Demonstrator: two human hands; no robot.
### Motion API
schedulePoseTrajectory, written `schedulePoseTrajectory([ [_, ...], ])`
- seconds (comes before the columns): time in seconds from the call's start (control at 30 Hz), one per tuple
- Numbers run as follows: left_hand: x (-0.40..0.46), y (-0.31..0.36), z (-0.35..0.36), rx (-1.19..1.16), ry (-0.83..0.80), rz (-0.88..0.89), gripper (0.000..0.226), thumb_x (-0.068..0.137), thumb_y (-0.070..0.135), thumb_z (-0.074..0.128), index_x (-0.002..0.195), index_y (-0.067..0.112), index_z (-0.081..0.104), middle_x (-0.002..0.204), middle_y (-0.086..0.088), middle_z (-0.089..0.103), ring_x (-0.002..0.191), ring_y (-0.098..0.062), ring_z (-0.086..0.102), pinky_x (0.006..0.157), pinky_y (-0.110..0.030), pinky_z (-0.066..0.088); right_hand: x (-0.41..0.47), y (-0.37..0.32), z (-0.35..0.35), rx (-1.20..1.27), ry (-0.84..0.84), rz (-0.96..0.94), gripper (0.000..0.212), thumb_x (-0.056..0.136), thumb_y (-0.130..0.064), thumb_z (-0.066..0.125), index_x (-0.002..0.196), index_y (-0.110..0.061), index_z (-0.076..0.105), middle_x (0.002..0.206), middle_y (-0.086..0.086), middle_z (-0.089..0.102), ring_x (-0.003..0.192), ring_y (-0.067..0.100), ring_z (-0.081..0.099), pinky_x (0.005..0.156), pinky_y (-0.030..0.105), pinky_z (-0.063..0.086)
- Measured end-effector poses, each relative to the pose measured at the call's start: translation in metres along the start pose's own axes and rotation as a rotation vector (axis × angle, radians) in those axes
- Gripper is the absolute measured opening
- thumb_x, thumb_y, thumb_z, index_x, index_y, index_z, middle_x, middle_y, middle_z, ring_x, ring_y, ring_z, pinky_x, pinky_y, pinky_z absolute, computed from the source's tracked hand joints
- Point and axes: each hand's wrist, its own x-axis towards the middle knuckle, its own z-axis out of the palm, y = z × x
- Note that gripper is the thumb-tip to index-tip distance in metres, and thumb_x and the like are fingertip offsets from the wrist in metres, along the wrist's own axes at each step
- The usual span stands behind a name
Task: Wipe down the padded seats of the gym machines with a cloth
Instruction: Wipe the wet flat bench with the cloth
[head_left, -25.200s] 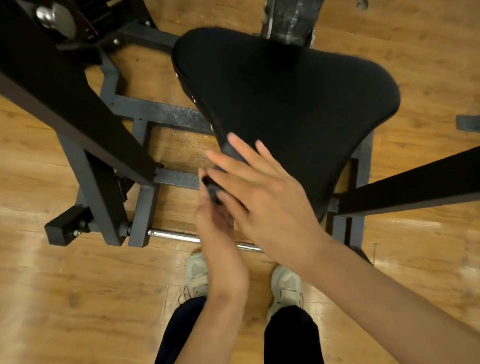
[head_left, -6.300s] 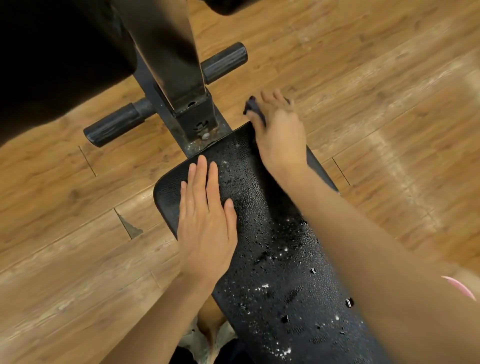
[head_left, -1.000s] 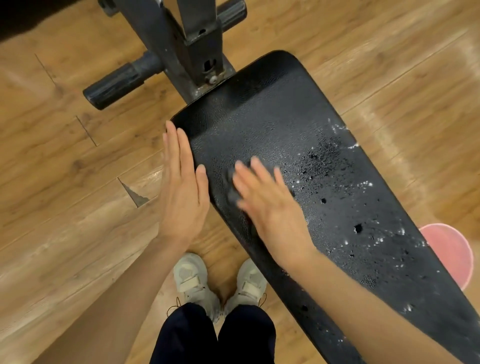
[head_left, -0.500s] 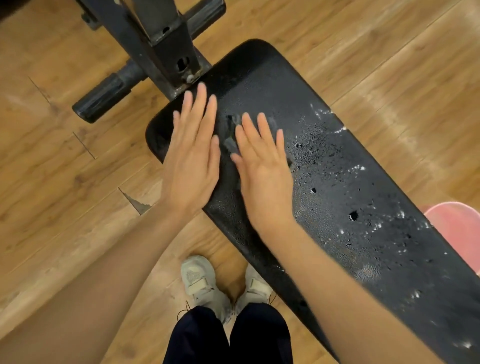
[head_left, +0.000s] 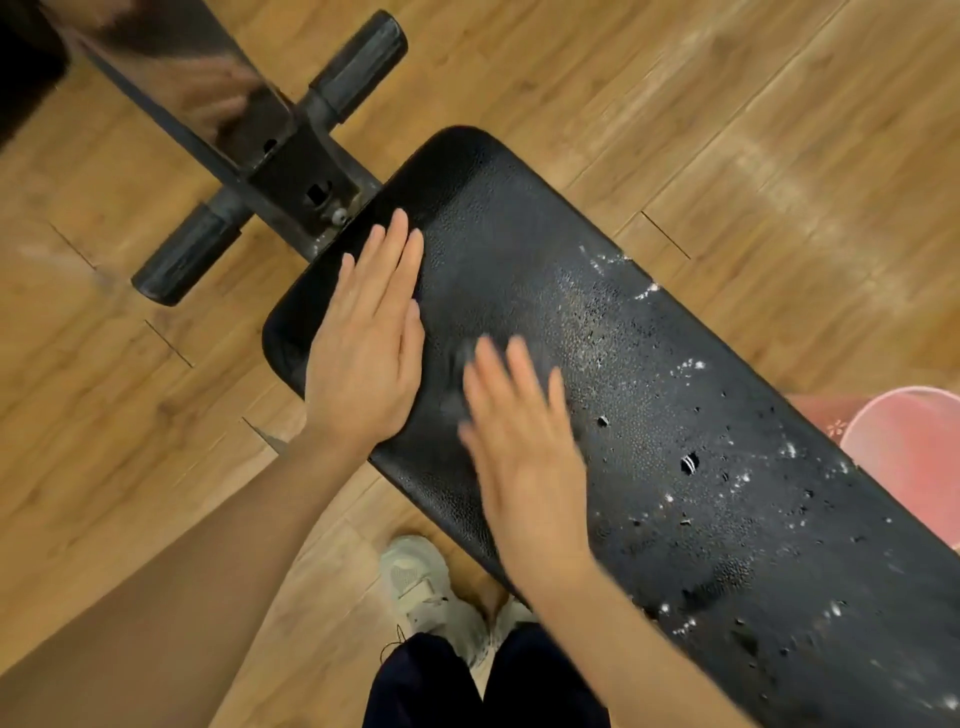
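A long black padded bench seat (head_left: 675, 415) runs from the upper middle to the lower right, cracked and flecked with white bits and small holes. My left hand (head_left: 363, 358) lies flat with straight fingers on the pad's near-left end. My right hand (head_left: 524, 441) is blurred with motion and presses a dark cloth (head_left: 460, 364) flat against the pad; only a smeared edge of the cloth shows past my fingertips.
A black steel post (head_left: 244, 130) with two foam rollers (head_left: 358, 67) stands at the head of the bench. A pink round object (head_left: 904, 457) sits on the wooden floor behind the bench at right. My shoes (head_left: 421, 587) stand under its near edge.
My right hand has slid the cloth back toward me and to the right along the pad. My left hand stays flat on the pad's end.
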Motion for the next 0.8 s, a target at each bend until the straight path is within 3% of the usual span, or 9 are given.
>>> schedulePoseTrajectory([
  [0.07, 0.0, -0.001, 0.0, -0.004, -0.014, -0.003, 0.051, 0.108, 0.014, 0.031, 0.157, 0.008, 0.023, 0.166, -0.005, 0.016, 0.154, -0.014, 0.009, 0.126, -0.032, 0.002, -0.033, 0.005, -0.003, -0.003, -0.03, -0.134, 0.045, 0.105, -0.027, 0.035, 0.146, -0.011, 0.044, 0.159, 0.005, 0.032, 0.149, 0.025, 0.023, 0.121, 0.046, 0.018],
  [0.13, 0.001, -0.001, 0.0, -0.005, -0.022, -0.008, 0.051, 0.107, 0.016, 0.029, 0.158, 0.008, 0.023, 0.166, -0.004, 0.015, 0.155, -0.015, 0.008, 0.126, -0.033, 0.003, -0.009, 0.022, 0.0, -0.001, -0.035, -0.221, 0.045, 0.103, -0.026, 0.037, 0.145, -0.012, 0.047, 0.156, 0.003, 0.036, 0.147, 0.024, 0.027, 0.12, 0.046, 0.02],
  [0.2, 0.002, -0.001, 0.0, -0.006, -0.033, -0.016, 0.052, 0.107, 0.017, 0.028, 0.158, 0.008, 0.022, 0.166, -0.003, 0.014, 0.154, -0.014, 0.007, 0.126, -0.032, 0.003, 0.045, 0.029, -0.002, 0.027, 0.006, -0.137, 0.046, 0.102, -0.024, 0.037, 0.144, -0.01, 0.047, 0.154, 0.004, 0.04, 0.147, 0.026, 0.029, 0.121, 0.047, 0.017],
  [0.27, 0.002, 0.0, -0.001, 0.002, -0.039, -0.032, 0.052, 0.107, 0.018, 0.027, 0.158, 0.009, 0.022, 0.166, -0.001, 0.013, 0.154, -0.014, 0.007, 0.126, -0.031, 0.002, 0.095, 0.026, -0.005, 0.092, 0.086, 0.068, 0.046, 0.101, -0.024, 0.035, 0.142, -0.008, 0.049, 0.153, 0.006, 0.042, 0.146, 0.027, 0.029, 0.121, 0.047, 0.015],
  [0.33, 0.002, 0.0, 0.0, 0.008, -0.041, -0.035, 0.052, 0.107, 0.018, 0.027, 0.158, 0.009, 0.023, 0.166, -0.001, 0.013, 0.154, -0.014, 0.007, 0.126, -0.031, 0.002, 0.103, 0.015, -0.005, 0.141, 0.101, 0.206, 0.047, 0.102, -0.025, 0.034, 0.144, -0.008, 0.047, 0.155, 0.006, 0.038, 0.148, 0.027, 0.026, 0.122, 0.047, 0.014],
  [0.5, 0.001, 0.0, 0.001, 0.01, -0.046, -0.028, 0.052, 0.107, 0.021, 0.03, 0.158, 0.009, 0.023, 0.166, -0.004, 0.014, 0.155, -0.016, 0.007, 0.126, -0.034, 0.003, 0.022, 0.016, -0.009, 0.113, 0.0, 0.066, 0.047, 0.104, -0.022, 0.047, 0.148, -0.007, 0.041, 0.159, 0.007, 0.031, 0.15, 0.024, 0.019, 0.124, 0.044, 0.013],
  [0.67, 0.002, -0.001, 0.001, 0.009, -0.058, -0.023, 0.054, 0.107, 0.024, 0.031, 0.157, 0.005, 0.022, 0.166, -0.006, 0.013, 0.155, -0.018, 0.007, 0.126, -0.033, 0.002, 0.133, -0.002, -0.002, 0.106, 0.095, 0.218, 0.048, 0.103, -0.026, 0.034, 0.145, -0.006, 0.044, 0.156, 0.009, 0.036, 0.148, 0.027, 0.026, 0.123, 0.045, 0.016],
  [0.8, 0.002, 0.002, 0.001, 0.039, -0.056, -0.013, 0.055, 0.107, 0.025, 0.027, 0.158, 0.006, 0.019, 0.167, -0.007, 0.012, 0.155, -0.019, 0.006, 0.126, -0.034, 0.002, 0.113, 0.035, -0.004, 0.06, 0.103, 0.222, 0.048, 0.098, -0.023, 0.05, 0.143, -0.006, 0.047, 0.154, 0.01, 0.04, 0.145, 0.03, 0.031, 0.121, 0.047, 0.018],
])
